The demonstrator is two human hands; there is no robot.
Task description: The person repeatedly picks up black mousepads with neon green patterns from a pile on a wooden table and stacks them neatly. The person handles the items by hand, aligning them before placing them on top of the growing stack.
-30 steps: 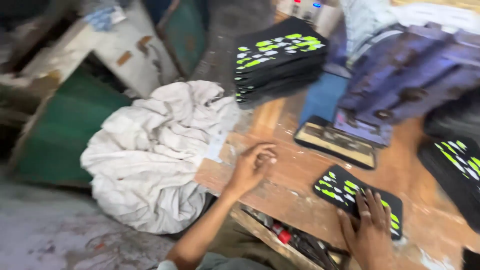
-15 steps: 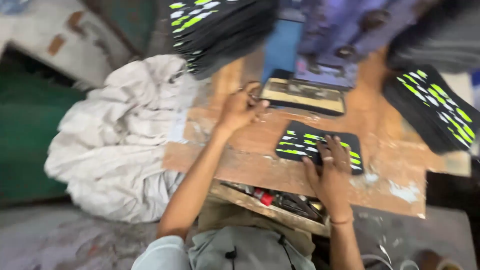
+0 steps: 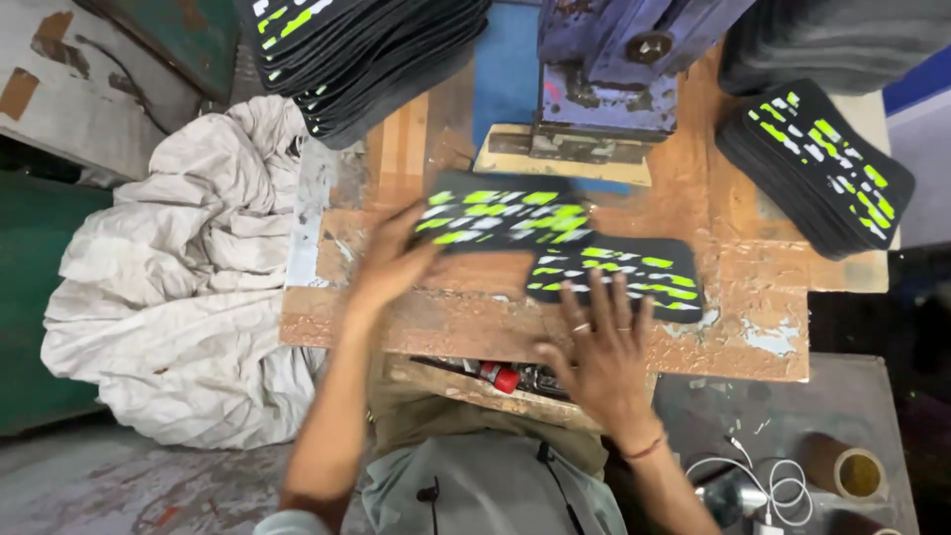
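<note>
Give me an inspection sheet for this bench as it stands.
Surface: worn wooden bench, paint flaking.
Job's things: black printed pad at left hand, blurred; second pad flat under right hand fingers.
Clutter: pad stacks and; blue press; tape roll.
Grippers: both hands bare; grip on the blurred pad unclear.
Cables: white cable, lower right.
Surroundings: white cloth bundle, green panel.

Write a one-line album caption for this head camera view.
Left hand grips a black green-printed panel; right hand presses another panel on the wooden bench.
</note>
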